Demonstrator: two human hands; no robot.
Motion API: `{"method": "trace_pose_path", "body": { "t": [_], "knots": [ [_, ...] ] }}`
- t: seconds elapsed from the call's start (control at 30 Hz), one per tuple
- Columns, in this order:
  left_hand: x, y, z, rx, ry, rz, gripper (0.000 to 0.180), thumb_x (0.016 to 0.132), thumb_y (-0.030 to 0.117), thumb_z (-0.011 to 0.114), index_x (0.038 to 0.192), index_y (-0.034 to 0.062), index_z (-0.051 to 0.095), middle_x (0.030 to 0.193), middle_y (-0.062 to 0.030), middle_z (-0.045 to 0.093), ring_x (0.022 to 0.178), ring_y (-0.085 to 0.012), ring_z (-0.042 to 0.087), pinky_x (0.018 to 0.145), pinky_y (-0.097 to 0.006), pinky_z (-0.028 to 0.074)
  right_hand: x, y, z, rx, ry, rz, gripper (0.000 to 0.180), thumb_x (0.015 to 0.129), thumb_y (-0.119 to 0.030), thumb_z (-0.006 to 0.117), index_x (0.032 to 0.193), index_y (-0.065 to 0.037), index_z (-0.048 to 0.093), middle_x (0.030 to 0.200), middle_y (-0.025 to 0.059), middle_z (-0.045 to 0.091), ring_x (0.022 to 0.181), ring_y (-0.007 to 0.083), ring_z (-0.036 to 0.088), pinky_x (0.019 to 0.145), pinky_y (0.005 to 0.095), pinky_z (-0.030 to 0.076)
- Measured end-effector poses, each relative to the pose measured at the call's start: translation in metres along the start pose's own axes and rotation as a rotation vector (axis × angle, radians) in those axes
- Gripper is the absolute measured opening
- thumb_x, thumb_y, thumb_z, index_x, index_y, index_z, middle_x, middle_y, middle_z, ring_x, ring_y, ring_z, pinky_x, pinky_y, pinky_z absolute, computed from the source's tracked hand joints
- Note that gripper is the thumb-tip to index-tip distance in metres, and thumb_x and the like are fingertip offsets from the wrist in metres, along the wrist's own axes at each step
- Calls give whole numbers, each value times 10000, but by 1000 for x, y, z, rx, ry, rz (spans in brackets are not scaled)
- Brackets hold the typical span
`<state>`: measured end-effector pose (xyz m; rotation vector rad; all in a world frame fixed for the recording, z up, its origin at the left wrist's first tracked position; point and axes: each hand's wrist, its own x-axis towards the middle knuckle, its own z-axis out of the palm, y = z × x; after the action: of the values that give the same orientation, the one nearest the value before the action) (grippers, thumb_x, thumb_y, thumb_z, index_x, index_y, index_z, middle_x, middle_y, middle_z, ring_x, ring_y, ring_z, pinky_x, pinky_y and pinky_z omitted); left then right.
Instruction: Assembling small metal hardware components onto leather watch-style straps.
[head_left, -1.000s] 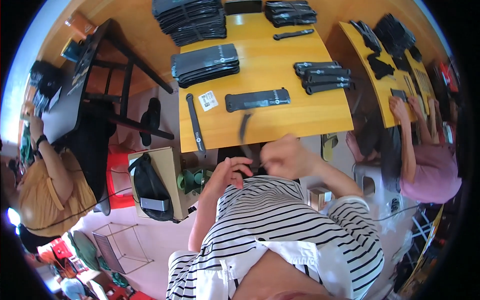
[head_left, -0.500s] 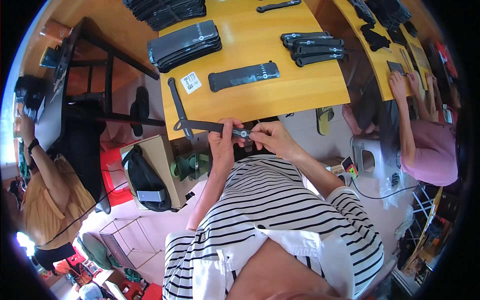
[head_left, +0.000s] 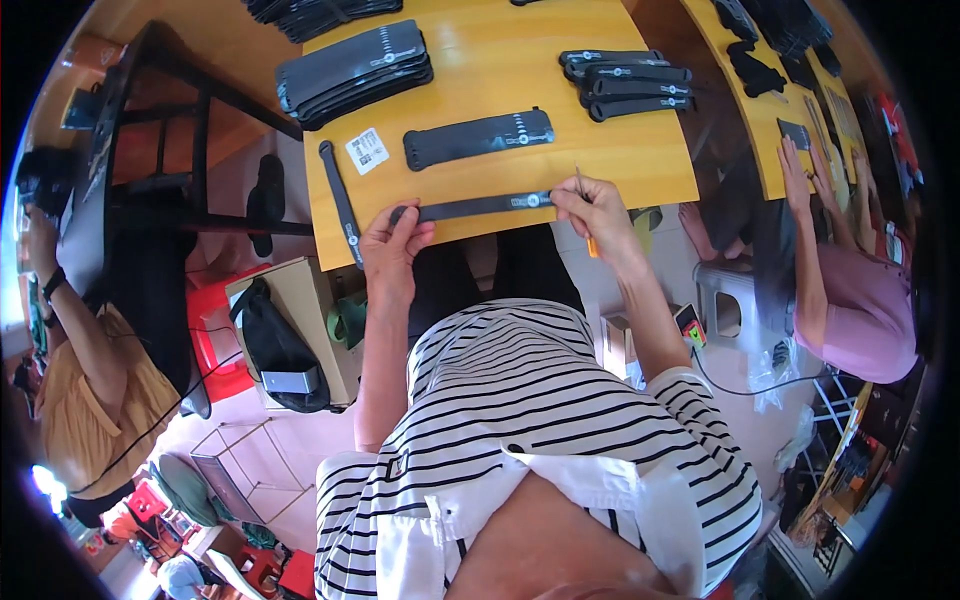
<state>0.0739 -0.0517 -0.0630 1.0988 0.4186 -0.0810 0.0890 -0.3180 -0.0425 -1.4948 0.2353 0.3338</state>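
A black strap [head_left: 475,208] with white print near its right end is stretched between my hands, over the table's near edge. My left hand [head_left: 393,250] pinches its left end between thumb and fingers. My right hand [head_left: 608,218] is closed on the printed end. A thin pointed tool with an orange handle [head_left: 591,247] is also in that hand; its exact kind is unclear. Beyond the strap lies a flat dark sheet of straps [head_left: 470,143]. Left of it are a white label [head_left: 367,150] and a single black strap [head_left: 338,190].
On the yellow table [head_left: 500,90] are a stack of dark sheets [head_left: 350,75] and a pile of straps [head_left: 630,85]. A cardboard box with a black bag [head_left: 280,345] stands below left. Co-workers sit on both sides, one near a grey stool [head_left: 725,300].
My hands have moved apart, drawing the strap out nearly straight; its left end is now in my left hand. The orange-handled tool has come into sight. The view has shifted slightly.
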Motion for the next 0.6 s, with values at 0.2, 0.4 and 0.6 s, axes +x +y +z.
{"method": "trace_pose_path", "body": {
  "t": [0.2,0.4,0.6],
  "knots": [
    [31,10,10,126,-22,15,188,868,77,567,1019,-34,590,865,-102,636,741,-178,652,648,-217,534,32,-1,-12,36,5,-36,125,799,-143,652,778,-26,613,602,-4,565,382,16,349,358,167,242],
    [62,6,17,309,24,133,161,844,89,600,949,-33,616,754,-68,622,624,-127,611,546,-194,488,69,7,-13,-100,209,-192,128,765,-137,682,738,-31,616,585,-15,554,419,10,365,374,180,239],
    [72,-10,18,425,61,253,96,806,55,627,855,-27,624,662,-34,583,511,-69,517,468,-188,444,83,22,-20,-186,262,-178,97,778,-103,660,744,-25,612,596,-22,536,461,23,380,404,191,253]
  ]
}}
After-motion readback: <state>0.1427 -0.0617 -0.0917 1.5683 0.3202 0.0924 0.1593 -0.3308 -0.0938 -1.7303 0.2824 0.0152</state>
